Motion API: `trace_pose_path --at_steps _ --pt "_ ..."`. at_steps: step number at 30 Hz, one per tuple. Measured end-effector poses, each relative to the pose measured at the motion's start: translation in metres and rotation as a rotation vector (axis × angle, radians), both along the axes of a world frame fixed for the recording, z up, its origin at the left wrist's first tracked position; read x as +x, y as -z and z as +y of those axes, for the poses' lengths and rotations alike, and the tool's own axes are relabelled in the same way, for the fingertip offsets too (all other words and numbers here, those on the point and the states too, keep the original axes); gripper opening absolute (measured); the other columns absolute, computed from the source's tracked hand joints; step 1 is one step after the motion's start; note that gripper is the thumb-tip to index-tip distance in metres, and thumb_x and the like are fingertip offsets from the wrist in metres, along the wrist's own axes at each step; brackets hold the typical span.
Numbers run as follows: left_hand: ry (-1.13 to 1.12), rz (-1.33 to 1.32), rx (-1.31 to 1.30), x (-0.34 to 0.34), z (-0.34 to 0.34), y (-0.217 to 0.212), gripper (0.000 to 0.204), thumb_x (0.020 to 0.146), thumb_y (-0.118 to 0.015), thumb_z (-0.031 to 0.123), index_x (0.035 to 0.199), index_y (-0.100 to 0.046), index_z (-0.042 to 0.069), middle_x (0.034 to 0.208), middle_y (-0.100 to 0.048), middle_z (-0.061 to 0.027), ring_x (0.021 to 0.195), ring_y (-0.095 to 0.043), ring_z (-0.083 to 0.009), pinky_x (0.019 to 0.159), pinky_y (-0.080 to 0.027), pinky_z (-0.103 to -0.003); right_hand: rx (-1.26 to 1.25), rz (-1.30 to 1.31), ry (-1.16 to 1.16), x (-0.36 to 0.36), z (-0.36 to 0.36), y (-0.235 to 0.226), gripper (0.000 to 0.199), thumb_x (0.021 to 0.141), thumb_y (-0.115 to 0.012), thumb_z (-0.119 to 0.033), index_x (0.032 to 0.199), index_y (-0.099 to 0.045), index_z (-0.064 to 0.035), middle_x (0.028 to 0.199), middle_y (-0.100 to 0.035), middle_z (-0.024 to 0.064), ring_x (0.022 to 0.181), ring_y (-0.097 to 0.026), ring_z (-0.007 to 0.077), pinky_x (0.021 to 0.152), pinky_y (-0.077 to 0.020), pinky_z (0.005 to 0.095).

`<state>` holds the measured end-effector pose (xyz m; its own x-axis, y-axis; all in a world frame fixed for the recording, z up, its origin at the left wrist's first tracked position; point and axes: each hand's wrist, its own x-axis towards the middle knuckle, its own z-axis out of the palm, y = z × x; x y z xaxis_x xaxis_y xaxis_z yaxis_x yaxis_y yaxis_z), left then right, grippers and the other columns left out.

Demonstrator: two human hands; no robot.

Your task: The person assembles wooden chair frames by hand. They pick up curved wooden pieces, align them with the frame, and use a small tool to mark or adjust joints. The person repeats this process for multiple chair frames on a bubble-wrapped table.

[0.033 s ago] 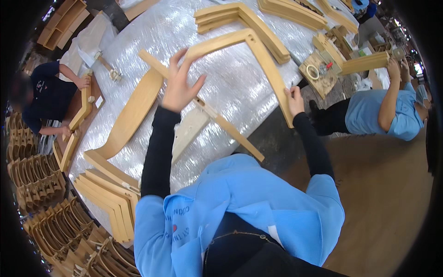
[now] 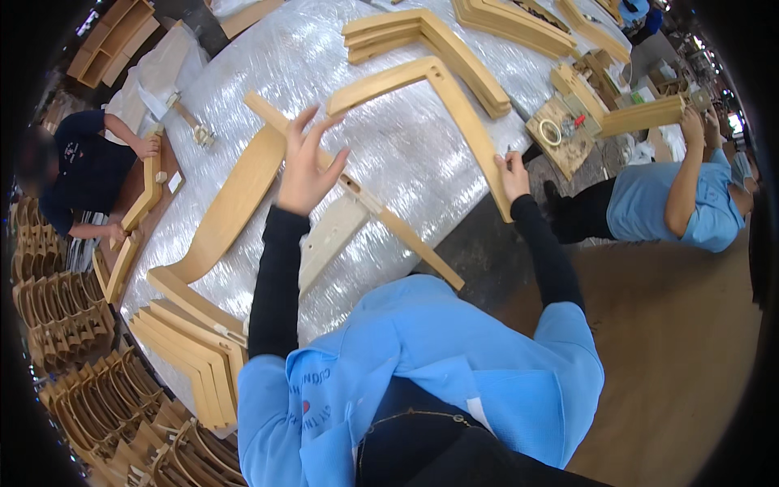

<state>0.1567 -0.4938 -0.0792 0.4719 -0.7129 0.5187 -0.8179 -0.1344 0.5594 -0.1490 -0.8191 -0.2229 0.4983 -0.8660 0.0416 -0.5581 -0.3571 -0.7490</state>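
Pale wood is filling the scene. The person's left hand point(image 2: 307, 166) is hovering with its fingers spread wide and slightly curled, gripping nothing, above a long straight wooden rail point(image 2: 357, 195) that is lying diagonally across the table; whether the palm is touching the rail cannot be told. Just beside that hand, on its left, a broad curved plywood panel point(image 2: 231, 207) is lying flat, and under the rail a pale flat board point(image 2: 329, 239) is showing.

The right hand point(image 2: 511, 172) is closed at the lower end of an angled wooden frame piece point(image 2: 442, 101), fingers curled against its edge; it may be pinching something small, but that is too small to tell. The angled piece is bending from a short arm at the upper left into a long arm running down to the table's near edge.

Both forearms are wearing black sleeves under a light blue shirt. The table point(image 2: 389, 154) is covered in shiny bubble wrap. Beyond the angled piece a stack of similar angled pieces point(image 2: 430, 40) is sitting, and another stack of wooden parts point(image 2: 191, 341) is resting at the table's lower left corner. A person in a dark shirt point(image 2: 85, 174) is working at the left, and a person in a blue shirt point(image 2: 673, 203) is reaching up at the right, near a small board holding a tape roll point(image 2: 550, 131).
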Motion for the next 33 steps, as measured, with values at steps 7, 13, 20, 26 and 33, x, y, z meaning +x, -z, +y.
trace_pose_path --at_steps 7,13,20,26,33 --pt "-0.3 0.265 0.138 -0.009 0.122 0.039 0.04 0.087 -0.072 0.003 0.126 -0.065 0.007 0.133 -0.058 -0.0165 0.128 -0.055 -0.0343 0.11 -0.043 -0.041 -0.203 0.179 0.186 0.118 -0.069 0.061 0.03 0.096 -0.067 -0.032 0.103 -0.052 -0.0069 0.092 -0.068 0.0223 0.09 -0.065 0.0446 0.077 -0.0494 0.0525" --pt "-0.781 0.567 0.093 -0.045 0.194 0.092 0.036 0.093 -0.068 0.007 0.129 -0.064 0.012 0.132 -0.059 -0.009 0.125 -0.057 -0.0253 0.098 -0.048 -0.042 -0.597 -0.119 0.028 0.129 -0.005 0.07 0.023 0.097 -0.066 -0.022 0.087 -0.056 -0.0047 0.081 -0.059 0.0155 0.078 -0.057 0.0386 0.07 -0.0455 0.0483" --pt "-0.859 0.536 0.249 -0.043 0.204 0.106 0.035 0.093 -0.065 0.006 0.127 -0.065 0.013 0.129 -0.059 -0.0075 0.119 -0.058 -0.0232 0.095 -0.049 -0.042 -0.348 -0.136 -0.404 0.166 0.076 0.079 0.017 0.095 -0.066 -0.021 0.088 -0.062 -0.0061 0.085 -0.052 0.0144 0.083 -0.057 0.0361 0.069 -0.0471 0.0483" --pt "-0.86 0.542 0.228 -0.03 0.198 0.106 0.033 0.093 -0.065 0.006 0.125 -0.067 0.012 0.13 -0.059 -0.0073 0.119 -0.058 -0.0229 0.094 -0.049 -0.04 -0.423 -0.007 -0.427 0.224 0.024 0.112 0.02 0.098 -0.066 -0.025 0.094 -0.061 -0.0062 0.089 -0.052 0.0146 0.086 -0.057 0.0365 0.07 -0.0485 0.0483" --pt "-0.878 0.564 0.265 -0.031 0.208 0.111 0.032 0.093 -0.064 0.005 0.124 -0.067 0.012 0.129 -0.059 -0.0073 0.116 -0.06 -0.0227 0.093 -0.049 -0.04 -0.534 0.014 -0.521 0.248 -0.032 0.112 0.022 0.098 -0.066 -0.028 0.091 -0.063 -0.0069 0.087 -0.056 0.0137 0.087 -0.059 0.035 0.075 -0.0504 0.0481"
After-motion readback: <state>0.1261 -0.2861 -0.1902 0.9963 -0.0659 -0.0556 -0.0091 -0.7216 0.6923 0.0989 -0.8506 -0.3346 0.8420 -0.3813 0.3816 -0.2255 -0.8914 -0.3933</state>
